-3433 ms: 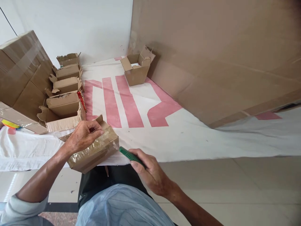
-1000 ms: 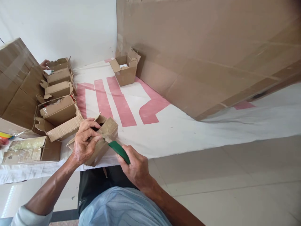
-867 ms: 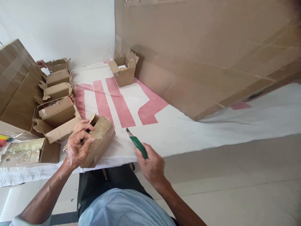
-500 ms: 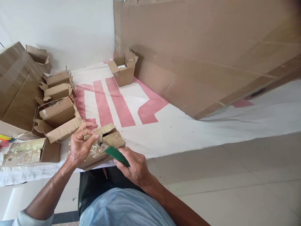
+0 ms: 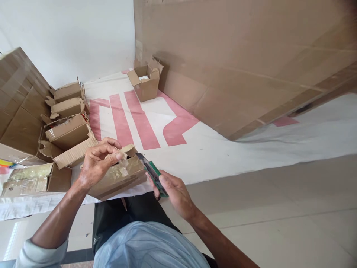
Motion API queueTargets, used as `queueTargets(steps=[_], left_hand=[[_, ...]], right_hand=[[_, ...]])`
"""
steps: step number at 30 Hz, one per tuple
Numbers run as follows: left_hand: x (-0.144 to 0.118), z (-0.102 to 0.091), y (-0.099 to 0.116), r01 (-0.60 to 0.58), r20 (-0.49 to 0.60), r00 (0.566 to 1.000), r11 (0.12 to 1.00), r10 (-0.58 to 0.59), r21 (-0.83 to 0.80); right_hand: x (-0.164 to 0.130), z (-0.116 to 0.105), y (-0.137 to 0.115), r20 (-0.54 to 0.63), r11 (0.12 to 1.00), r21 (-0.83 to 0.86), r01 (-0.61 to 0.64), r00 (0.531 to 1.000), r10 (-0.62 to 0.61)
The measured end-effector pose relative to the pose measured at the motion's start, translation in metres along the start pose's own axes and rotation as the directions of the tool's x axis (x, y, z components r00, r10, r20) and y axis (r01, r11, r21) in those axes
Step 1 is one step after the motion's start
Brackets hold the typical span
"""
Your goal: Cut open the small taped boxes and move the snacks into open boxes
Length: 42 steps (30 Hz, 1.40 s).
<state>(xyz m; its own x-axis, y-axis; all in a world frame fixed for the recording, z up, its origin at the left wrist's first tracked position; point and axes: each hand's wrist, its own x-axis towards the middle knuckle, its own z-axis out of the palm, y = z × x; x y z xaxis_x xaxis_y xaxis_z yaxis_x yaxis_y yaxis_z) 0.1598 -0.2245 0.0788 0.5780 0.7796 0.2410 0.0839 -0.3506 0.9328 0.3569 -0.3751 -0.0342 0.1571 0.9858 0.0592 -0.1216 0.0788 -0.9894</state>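
Note:
A small brown cardboard box (image 5: 122, 180) with loose clear tape on its top sits at the table's front edge, one flap partly raised. My left hand (image 5: 102, 158) is closed on the strip of packing tape (image 5: 122, 158) at the box's flap, pinched between thumb and fingers. In my right hand (image 5: 174, 190) is a green utility knife (image 5: 156, 176), its blade out and pointing up and left. The blade is at the right end of the box, close to the opened flap; whether it touches cannot be made out.
Several open cardboard boxes (image 5: 71, 139) stand along the left side, beside a large taped carton (image 5: 21, 100). Another taped box (image 5: 39, 178) lies at the front left. A small open box (image 5: 146, 83) stands at the back against a large cardboard panel (image 5: 237, 63).
My right hand has drawn the knife back to the right, and its blade now shows clear of the box top. My left hand has lifted the tape slightly.

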Motion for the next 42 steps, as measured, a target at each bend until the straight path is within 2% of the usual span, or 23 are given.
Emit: queueTargets(steps=[4,9,10,12,14,15,16,18,20,21,23,24,26,28,30,33,34,36,39,42], left_hand=[[-0.001,-0.002,0.003,-0.108,0.103,0.989,0.993,0.103,0.043],[0.001,-0.001,0.002,-0.147,0.165,0.977,0.988,0.137,0.053],[0.002,-0.001,0.002,-0.144,0.125,0.983,0.988,0.136,0.052],[0.006,-0.004,0.001,-0.147,-0.075,0.986,0.988,0.150,0.045],[0.010,-0.009,0.000,-0.164,-0.297,0.940,0.986,0.166,0.034],[0.010,-0.011,-0.001,-0.159,-0.347,0.924,0.987,0.159,0.029],[0.010,-0.013,0.000,-0.142,-0.353,0.925,0.990,0.142,0.025],[0.006,-0.014,0.002,-0.075,-0.303,0.950,0.997,0.074,0.008],[0.001,-0.011,0.007,0.010,-0.276,0.961,1.000,-0.016,-0.024],[-0.002,-0.008,0.010,0.050,-0.276,0.959,0.998,-0.059,-0.040],[-0.006,-0.004,0.017,0.121,-0.272,0.953,0.991,-0.133,-0.063],[-0.009,-0.003,0.021,0.145,-0.264,0.951,0.987,-0.158,-0.071],[-0.014,-0.002,0.029,0.176,-0.250,0.949,0.981,-0.192,-0.082],[-0.022,-0.006,0.035,0.193,-0.259,0.943,0.978,-0.208,-0.081],[-0.034,-0.014,0.038,0.204,-0.280,0.937,0.978,-0.210,-0.050],[-0.056,-0.026,0.037,0.212,-0.281,0.940,0.977,-0.194,0.032],[-0.063,-0.028,0.035,0.208,-0.270,0.945,0.976,-0.186,0.057],[-0.076,-0.030,0.031,0.189,-0.233,0.959,0.976,-0.160,0.111],[-0.094,-0.026,0.023,0.164,-0.164,0.979,0.952,-0.124,0.258],[-0.107,-0.024,0.013,0.171,-0.147,0.982,0.898,-0.121,0.406]], right_hand=[[0.024,-0.012,-0.017,0.185,0.988,0.098,-0.121,0.978,0.101],[0.047,-0.016,-0.032,0.378,0.983,0.058,-0.176,0.915,0.141],[0.047,-0.014,-0.033,0.418,0.983,0.017,-0.185,0.894,0.161],[0.042,-0.013,-0.032,0.536,0.983,-0.098,-0.154,0.824,0.183],[0.032,-0.017,-0.028,0.627,0.977,-0.196,-0.089,0.754,0.195],[0.027,-0.023,-0.025,0.636,0.973,-0.214,-0.083,0.744,0.204],[0.022,-0.030,-0.021,0.612,0.972,-0.211,-0.102,0.761,0.212],[0.018,-0.051,-0.011,0.470,0.970,-0.168,-0.174,0.851,0.234],[0.020,-0.072,0.004,0.227,0.971,-0.180,-0.158,0.954,0.197],[0.024,-0.080,0.013,0.093,0.959,-0.253,-0.124,0.984,0.151],[0.033,-0.092,0.036,-0.100,0.868,-0.493,-0.060,0.995,0.012],[0.038,-0.095,0.049,-0.137,0.785,-0.618,-0.037,0.989,-0.061],[0.047,-0.097,0.072,-0.122,0.611,-0.792,0.007,0.978,-0.170],[0.052,-0.094,0.085,-0.069,0.508,-0.858,0.069,0.967,-0.246],[0.053,-0.086,0.080,-0.039,0.519,-0.842,0.148,0.943,-0.331],[0.051,-0.062,0.043,0.012,0.626,-0.703,0.337,0.886,-0.463],[0.052,-0.052,0.026,0.075,0.636,-0.649,0.417,0.867,-0.493],[0.055,-0.030,-0.004,0.257,0.595,-0.562,0.574,0.805,-0.534],[0.063,-0.005,-0.031,0.466,0.468,-0.566,0.679,0.732,-0.497],[0.074,0.011,-0.037,0.581,0.397,-0.613,0.683,0.730,-0.361]])
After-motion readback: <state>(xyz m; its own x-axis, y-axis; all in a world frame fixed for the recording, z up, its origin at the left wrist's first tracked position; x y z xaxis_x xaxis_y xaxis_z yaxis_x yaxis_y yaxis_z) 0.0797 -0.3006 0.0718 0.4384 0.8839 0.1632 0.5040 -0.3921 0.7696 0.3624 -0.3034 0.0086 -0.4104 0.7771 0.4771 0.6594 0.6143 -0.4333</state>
